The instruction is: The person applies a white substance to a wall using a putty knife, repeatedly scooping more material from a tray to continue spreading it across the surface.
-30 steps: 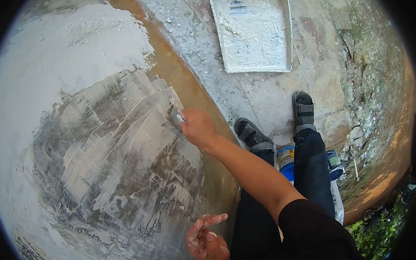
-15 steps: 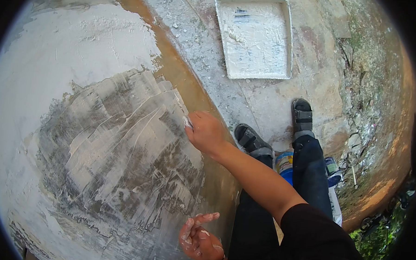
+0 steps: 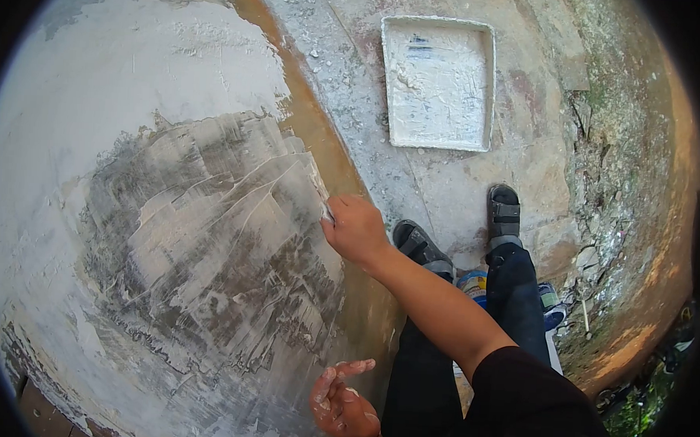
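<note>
One tray (image 3: pixel 481 87): white-smeared, lying beyond the sandals (image 3: pixel 417 243).
Blue bucket (image 3: pixel 474 286): partly hidden by the dark trousers (image 3: pixel 515 292).
Left hand (image 3: pixel 347 412): half-open, white-daubed, one finger out.
Right hand (image 3: pixel 356 228): closed round a mostly hidden tool (image 3: pixel 328 213).
Plastered surface (image 3: pixel 210 212): spreading left of the right hand, tool at the grey patch's edge.

Floor (image 3: pixel 445 180) with 1 white-smeared tray (image 3: pixel 439 143)

Soft, even daylight; warm bright patches on ground (image 3: pixel 623 358) lower right; fisheye curvature, black corners.
</note>
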{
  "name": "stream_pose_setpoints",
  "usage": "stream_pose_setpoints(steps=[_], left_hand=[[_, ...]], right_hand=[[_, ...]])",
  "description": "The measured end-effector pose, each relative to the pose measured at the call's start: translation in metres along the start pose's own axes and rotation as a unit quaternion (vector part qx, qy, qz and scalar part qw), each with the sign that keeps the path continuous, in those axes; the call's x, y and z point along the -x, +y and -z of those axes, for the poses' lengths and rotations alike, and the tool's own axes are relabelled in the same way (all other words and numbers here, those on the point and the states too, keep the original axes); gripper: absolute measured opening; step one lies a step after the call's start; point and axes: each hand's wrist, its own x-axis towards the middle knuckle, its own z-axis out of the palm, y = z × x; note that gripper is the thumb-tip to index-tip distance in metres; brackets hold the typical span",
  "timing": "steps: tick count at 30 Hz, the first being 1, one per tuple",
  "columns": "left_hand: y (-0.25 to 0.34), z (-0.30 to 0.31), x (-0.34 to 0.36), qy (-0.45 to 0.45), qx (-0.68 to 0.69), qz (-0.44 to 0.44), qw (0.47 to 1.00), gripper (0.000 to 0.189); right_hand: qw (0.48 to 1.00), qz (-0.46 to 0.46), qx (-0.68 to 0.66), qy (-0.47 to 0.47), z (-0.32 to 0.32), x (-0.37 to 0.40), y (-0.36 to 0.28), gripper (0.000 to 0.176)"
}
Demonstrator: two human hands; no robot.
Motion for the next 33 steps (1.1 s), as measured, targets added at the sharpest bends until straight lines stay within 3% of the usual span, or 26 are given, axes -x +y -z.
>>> stream_pose_setpoints(steps=[5,9,12,13,14,18,23,26,28,30,33], left_hand=[[0.002,-0.001,0.011,0.048,-0.016,0.011,0.999,0.043],[0.009,0.006,0.020,0.032,-0.013,0.000,0.999,0.043],[0.031,0.014,0.020,0.057,0.023,-0.015,0.998,0.044],[0.038,0.019,0.020,0.038,0.092,-0.011,0.995,0.040],[0.042,0.021,0.020,0.018,0.161,-0.008,0.987,0.035],[0.044,0.024,0.023,-0.001,0.129,-0.028,0.991,0.036],[0.030,0.029,0.043,-0.010,0.052,0.006,0.999,0.036],[0.023,0.040,0.045,-0.001,0.033,-0.020,0.999,0.037],[0.027,0.048,0.048,0.002,0.022,-0.035,0.999,0.038],[0.034,0.051,0.049,0.008,0.024,-0.052,0.998,0.038],[0.047,0.051,0.049,0.014,0.039,-0.081,0.996,0.040]], right_hand=[[1.000,0.004,-0.003,-0.003,-0.045,-0.018,0.004,0.023],[0.983,0.125,-0.136,0.014,-0.013,0.007,-0.079,0.019],[0.970,0.164,-0.181,-0.007,0.025,0.024,-0.111,0.020],[0.969,0.167,-0.182,-0.007,0.036,0.025,-0.112,0.020],[0.970,0.153,-0.188,-0.015,0.048,0.028,-0.109,0.021],[0.984,0.065,-0.165,0.004,0.059,0.027,-0.061,0.017],[0.995,-0.081,-0.037,0.045,0.004,-0.008,0.030,0.015],[0.998,-0.064,-0.012,0.004,-0.032,-0.030,0.034,0.016],[0.997,-0.063,-0.026,-0.030,-0.033,-0.031,-0.001,0.016],[0.998,0.023,-0.058,0.013,-0.019,-0.025,-0.046,0.016],[0.988,0.067,-0.135,0.042,0.013,-0.007,-0.123,0.014]])
